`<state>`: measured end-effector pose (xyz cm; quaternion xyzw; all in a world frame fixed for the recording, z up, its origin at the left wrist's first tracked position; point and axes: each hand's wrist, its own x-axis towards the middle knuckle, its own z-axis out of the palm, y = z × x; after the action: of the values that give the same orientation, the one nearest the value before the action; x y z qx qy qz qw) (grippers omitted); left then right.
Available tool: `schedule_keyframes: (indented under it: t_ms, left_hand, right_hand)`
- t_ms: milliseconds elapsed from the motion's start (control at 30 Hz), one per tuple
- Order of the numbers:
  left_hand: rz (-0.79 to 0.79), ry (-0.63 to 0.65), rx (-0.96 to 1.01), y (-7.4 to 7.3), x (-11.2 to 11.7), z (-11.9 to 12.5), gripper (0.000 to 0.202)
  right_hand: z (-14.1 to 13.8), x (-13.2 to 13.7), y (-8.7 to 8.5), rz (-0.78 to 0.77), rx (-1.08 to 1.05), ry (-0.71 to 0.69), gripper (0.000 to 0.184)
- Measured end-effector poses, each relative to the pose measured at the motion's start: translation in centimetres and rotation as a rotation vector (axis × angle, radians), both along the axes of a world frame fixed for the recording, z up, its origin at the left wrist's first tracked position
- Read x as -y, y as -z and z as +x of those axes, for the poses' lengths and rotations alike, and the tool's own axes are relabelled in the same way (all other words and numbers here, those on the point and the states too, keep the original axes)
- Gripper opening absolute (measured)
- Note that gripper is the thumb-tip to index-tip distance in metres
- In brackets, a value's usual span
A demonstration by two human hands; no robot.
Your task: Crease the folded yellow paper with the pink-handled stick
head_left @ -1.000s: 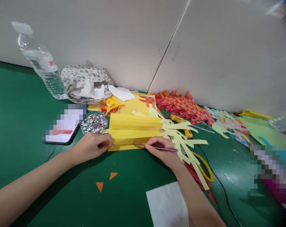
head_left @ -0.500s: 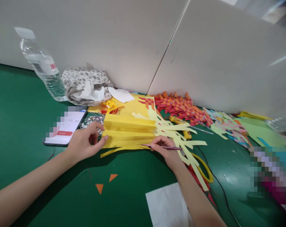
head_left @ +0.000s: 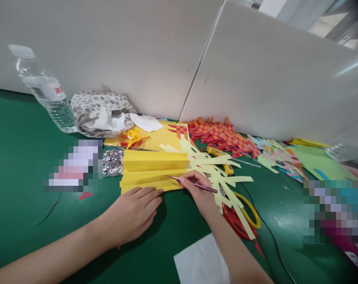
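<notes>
A green bench (head_left: 25,157) fills my view, backed by two white boards (head_left: 137,59) that meet in a corner. I take the folded yellow paper (head_left: 155,165) as my landmark: it lies flat at the middle of the bench, pleated into long bands. The left hand (head_left: 134,213) rests on the bench just in front of the paper, flat and spread wide, holding nothing, with its fingertips touching the paper's near edge. The right hand (head_left: 196,187) sits at the paper's right end, its fingers pinched narrow around a thin pink rod (head_left: 193,184) whose tip lies on the paper's near band. Pale yellow strips (head_left: 220,173) fan out to the right of the paper, partly under that hand. Beyond them, further right of the paper, the yellow handle of a pair of scissors (head_left: 250,213) shows, with a black cable (head_left: 270,236) running past it. Just left of the paper stands a small dish of googly eyes (head_left: 112,161), and left of that a blurred flat thing that I cannot make out. Behind the paper lie a tangle of yellow and red thread (head_left: 133,138) and a patterned cloth (head_left: 102,110); a water bottle (head_left: 45,92) stands well to the left behind it. Behind and to the right of the paper lies a heap of woven red and orange paper fish (head_left: 223,136). A white sheet (head_left: 202,262) lies in front of the paper, below the right forearm.
</notes>
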<state>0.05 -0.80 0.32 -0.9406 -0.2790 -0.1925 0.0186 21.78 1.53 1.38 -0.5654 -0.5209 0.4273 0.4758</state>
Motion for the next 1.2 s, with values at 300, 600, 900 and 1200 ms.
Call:
schedule_keyframes:
  t_ms: [300,600,900,1200]
  left_hand:
    - [0.064,0.038,-0.015,0.6,-0.3,-0.2,0.027]
    - [0.005,0.031,0.072,0.6,-2.4,-2.1,0.019]
    - [-0.001,-0.010,0.043,0.3,-3.7,-3.5,0.022]
    - [0.062,0.083,0.018,0.0,-2.8,-1.9,0.021]
  right_hand:
    - [1.1,-0.2,0.6,0.042,-0.033,0.085,0.026]
    - [0.2,0.4,-0.2,-0.019,0.017,-0.060,0.023]
    - [0.1,0.1,0.3,-0.125,-0.149,-0.069,0.030]
    - [-0.2,0.4,-0.2,-0.144,-0.119,-0.099,0.033]
